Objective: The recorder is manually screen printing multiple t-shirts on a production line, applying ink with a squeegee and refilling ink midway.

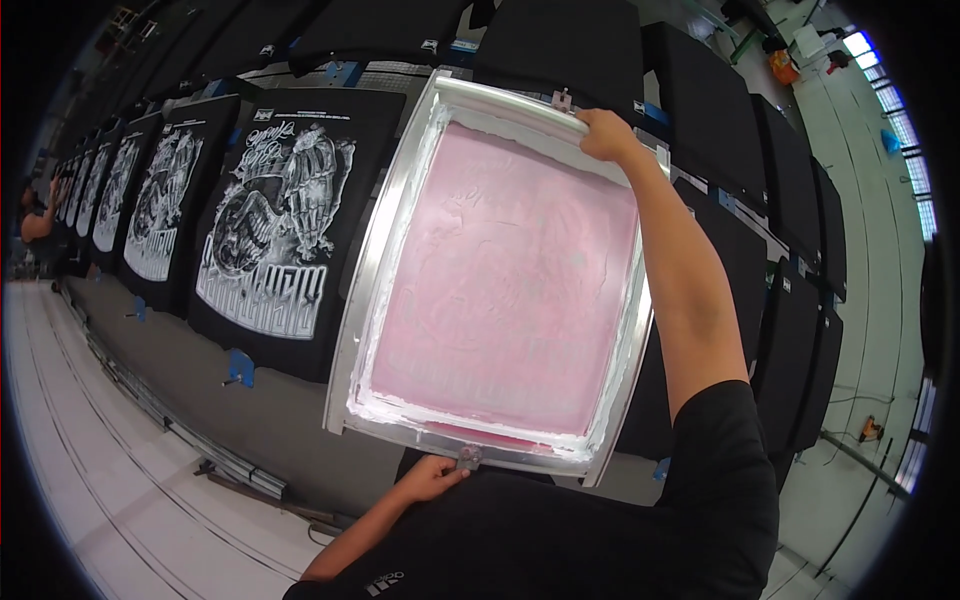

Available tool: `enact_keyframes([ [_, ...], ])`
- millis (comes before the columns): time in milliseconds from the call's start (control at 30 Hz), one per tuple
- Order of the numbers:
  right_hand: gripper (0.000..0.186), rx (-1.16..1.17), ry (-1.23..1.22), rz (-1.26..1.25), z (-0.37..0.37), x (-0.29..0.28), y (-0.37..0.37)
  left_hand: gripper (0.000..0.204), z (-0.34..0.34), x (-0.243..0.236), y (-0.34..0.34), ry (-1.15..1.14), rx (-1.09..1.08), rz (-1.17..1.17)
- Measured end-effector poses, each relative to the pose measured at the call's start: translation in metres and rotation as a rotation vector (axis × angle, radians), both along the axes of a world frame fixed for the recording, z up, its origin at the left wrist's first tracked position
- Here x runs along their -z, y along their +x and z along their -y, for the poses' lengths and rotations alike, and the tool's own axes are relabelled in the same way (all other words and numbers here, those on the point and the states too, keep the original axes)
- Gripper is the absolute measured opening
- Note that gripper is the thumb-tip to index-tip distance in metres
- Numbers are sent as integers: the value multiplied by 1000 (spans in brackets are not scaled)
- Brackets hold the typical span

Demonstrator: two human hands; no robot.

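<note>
A screen printing frame [520, 290] with pink mesh and a silvery metal border tilts across the middle of the view. White ink is smeared along the inner edges of its mesh. My left hand [435, 478] grips the near rail beside a small metal clamp, close to my body. Stretched far forward, my right hand [606, 136] is wrapped round the far rail, next to another bracket [563, 100]. Left of the frame lies a black T-shirt [275, 215] printed with a white and grey picture and lettering. The frame hides most of what is under it.
More printed black shirts [162, 200] run in a row to the far left, where another person [40, 225] stands. Plain black shirts [560, 50] lie on boards at the back and right. A metal rail [230, 465] edges the long table; blue brackets [238, 368] stick out there.
</note>
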State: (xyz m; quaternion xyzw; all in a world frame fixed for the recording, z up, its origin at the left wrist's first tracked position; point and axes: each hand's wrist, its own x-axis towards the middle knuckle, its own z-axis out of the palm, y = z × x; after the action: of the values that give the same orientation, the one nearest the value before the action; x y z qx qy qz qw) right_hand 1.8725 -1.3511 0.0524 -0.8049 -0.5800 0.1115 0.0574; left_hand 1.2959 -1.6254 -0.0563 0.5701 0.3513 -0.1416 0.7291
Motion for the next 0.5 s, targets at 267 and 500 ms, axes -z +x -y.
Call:
enact_keyframes([
  [267, 49, -25, -192, -94, 147, -23, -148, 29, -10, -4, 10, 104, 14, 186],
  [500, 38, -23, -22, -159, 329, -27, -331, 33, -14, -5, 22, 134, 79, 107],
])
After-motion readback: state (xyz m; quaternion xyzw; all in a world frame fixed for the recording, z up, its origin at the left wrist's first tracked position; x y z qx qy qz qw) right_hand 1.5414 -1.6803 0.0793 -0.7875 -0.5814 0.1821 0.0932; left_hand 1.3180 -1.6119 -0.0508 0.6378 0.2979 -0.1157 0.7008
